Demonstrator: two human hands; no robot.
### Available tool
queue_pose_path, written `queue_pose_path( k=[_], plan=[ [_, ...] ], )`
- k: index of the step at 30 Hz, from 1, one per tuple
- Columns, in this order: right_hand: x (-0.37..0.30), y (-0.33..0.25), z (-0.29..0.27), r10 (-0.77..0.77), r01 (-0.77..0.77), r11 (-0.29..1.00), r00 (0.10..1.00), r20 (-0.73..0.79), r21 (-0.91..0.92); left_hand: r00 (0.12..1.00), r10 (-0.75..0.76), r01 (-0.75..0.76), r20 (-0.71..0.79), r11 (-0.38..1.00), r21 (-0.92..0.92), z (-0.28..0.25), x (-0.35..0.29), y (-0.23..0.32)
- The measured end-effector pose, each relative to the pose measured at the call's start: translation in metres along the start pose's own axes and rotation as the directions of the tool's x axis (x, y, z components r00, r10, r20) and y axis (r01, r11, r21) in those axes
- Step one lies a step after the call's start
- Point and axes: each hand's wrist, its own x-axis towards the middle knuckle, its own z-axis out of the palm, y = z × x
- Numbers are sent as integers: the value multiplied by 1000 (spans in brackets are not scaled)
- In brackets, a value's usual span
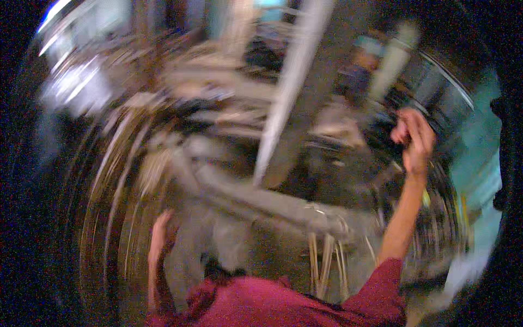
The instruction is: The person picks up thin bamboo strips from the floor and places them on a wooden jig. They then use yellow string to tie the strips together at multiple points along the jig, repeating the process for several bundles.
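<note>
My right arm reaches out and up on the right, its sleeve dark red. At its end my right hand (417,136) is raised, fingers loosely bent and somewhat apart; I see nothing held in it, though motion blurs it. Low on the left, my left hand (160,234) hangs beside my body, smeared so that its fingers cannot be told apart. Long thin sticks or strips (117,180) stand out as streaks just left of it. A thick grey beam or rail (256,201) crosses in front of me, apart from both hands.
A tall post with a pale side (294,82) rises beyond the beam. Several pale thin legs or sticks (327,261) stand below its right end. Blurred piles of material (218,114) lie farther back. At the far right is a teal wall (479,158).
</note>
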Motion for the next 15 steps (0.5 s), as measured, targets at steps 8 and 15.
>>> queue_pose_path(
  k=[8, 15],
  plan=[
    [-136, 18, 234, -346, -74, 881, 572, 743, 467, 419, 570, 41, -707, 766, 642, -178, -221, 43],
    [-276, -103, 416, -465, 90, 885, 223, 857, 457, 229, 578, 452, -783, 649, 612, -306, -275, 44]
  ],
)
